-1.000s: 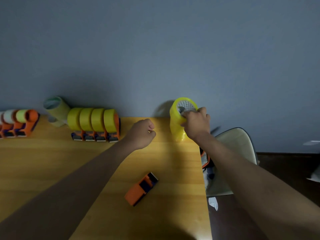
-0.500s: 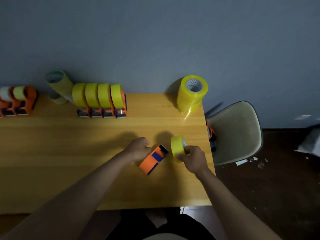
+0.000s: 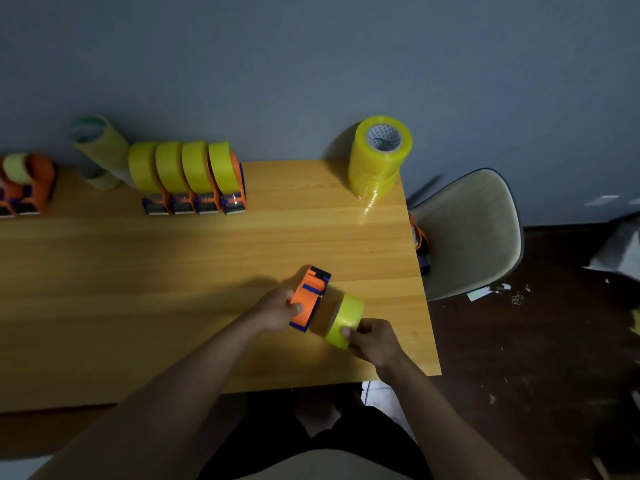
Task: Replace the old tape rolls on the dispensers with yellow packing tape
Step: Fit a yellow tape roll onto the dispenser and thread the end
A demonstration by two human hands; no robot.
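Orange plastic is filling the grip of the left hand (image 3: 277, 311), whose fingers are curling round an empty tape dispenser (image 3: 309, 298) lying on the wooden worktop (image 3: 173, 271), while the right hand (image 3: 372, 339) is pinching a yellow packing tape roll (image 3: 344, 320) just beside the dispenser's near end. Farther back, a stack of yellow tape rolls (image 3: 379, 157) is standing at the worktop's far right corner, and four loaded dispensers (image 3: 194, 178) are sitting in a row by the wall.
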